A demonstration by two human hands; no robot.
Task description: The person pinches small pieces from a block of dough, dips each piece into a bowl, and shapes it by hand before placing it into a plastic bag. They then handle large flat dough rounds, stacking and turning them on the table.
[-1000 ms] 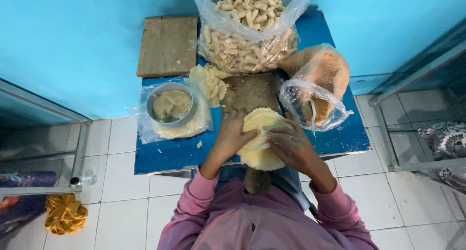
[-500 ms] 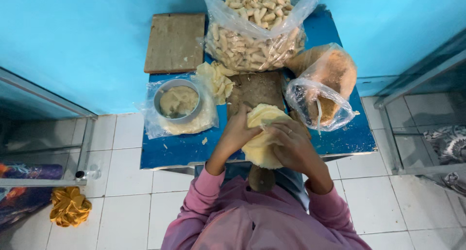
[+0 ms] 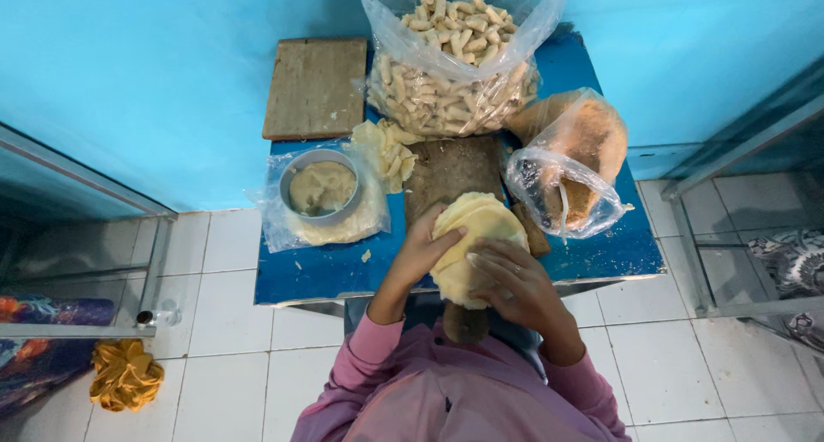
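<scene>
A stack of thin pale-yellow dough rounds rests at the near edge of a dark wooden board on the blue table. My left hand grips the stack's left side, thumb on top. My right hand lies on the lower right of the stack, fingers spread over the top round. Both sleeves are pink.
A metal bowl of beige filling sits on a plastic bag of wrappers. A big clear bag of shaped pastries stands behind. Another bag with brown contents is at right. A wooden board leans at back left. White tiled floor surrounds.
The camera view has shifted slightly. Both hands stay on the dough stack, the right-hand fingers moving a little over the top round.
</scene>
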